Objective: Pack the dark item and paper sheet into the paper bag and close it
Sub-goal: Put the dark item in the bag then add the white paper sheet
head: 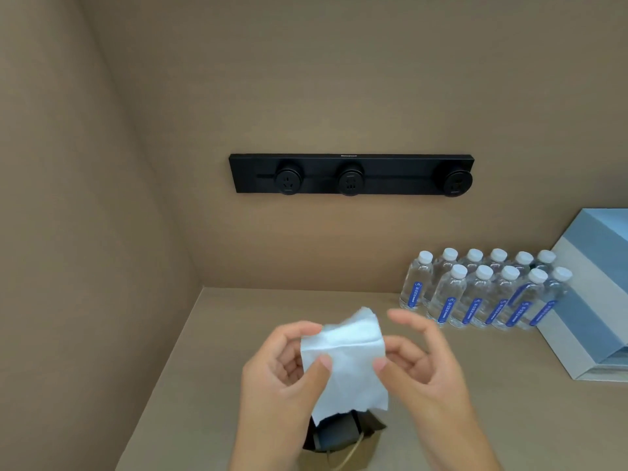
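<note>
Crinkly white paper sheet (346, 362) pinched btwn left hand (282, 372) & right hand (421, 365)

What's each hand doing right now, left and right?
Left hand: closed on the white paper sheet, pinching its left edge.
Right hand: closed on the same sheet, pinching its right edge above the paper bag.

Left hand (282, 365) and right hand (421, 362) raised together, fingertips pinching.

Both hands, the left hand (282, 372) and the right hand (424, 368), are bare, with short plain nails, no rings and no sleeves showing.
</note>
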{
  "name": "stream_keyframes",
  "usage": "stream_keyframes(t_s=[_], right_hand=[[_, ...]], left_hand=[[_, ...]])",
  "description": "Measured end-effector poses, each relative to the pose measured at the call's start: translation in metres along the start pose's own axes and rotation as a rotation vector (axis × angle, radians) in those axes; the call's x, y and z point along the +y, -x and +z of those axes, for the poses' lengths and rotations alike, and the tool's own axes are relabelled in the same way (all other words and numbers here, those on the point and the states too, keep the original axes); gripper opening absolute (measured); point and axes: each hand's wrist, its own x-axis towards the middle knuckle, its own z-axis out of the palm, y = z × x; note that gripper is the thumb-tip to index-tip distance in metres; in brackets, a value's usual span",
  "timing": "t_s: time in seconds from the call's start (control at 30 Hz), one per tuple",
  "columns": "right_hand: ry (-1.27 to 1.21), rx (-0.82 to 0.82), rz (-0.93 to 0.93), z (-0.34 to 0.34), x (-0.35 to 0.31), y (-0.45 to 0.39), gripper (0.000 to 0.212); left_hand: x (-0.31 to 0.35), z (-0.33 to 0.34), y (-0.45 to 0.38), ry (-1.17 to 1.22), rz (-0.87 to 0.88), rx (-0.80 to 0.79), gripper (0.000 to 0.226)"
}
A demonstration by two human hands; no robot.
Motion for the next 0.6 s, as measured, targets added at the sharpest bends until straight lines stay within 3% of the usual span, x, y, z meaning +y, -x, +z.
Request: stream_keyframes(t_s=[0.07,0.2,0.33,0.6], right_hand=[[0.007,0.013,-0.092,0.001,0.000,0.001,0.062],[0.267,0.024,-0.204,0.003,0.003,-0.003,0.041],[0.329,-0.002,-0.240,0.005,0.004,-0.006,0.026],[0.475,-0.013,-0.256,0.013,0.002,-0.006,0.027]], left_hand=[[-0.001,-0.003,0.000,-0.031,0.018,0.011,0.026],[0.001,-0.007,0.002,-0.096,0.042,0.012,0.024],[0.001,-0.011,0.003,-0.145,0.048,0.028,0.020],[0.003,-0.019,0.005,-0.191,0.052,0.077,0.016]])
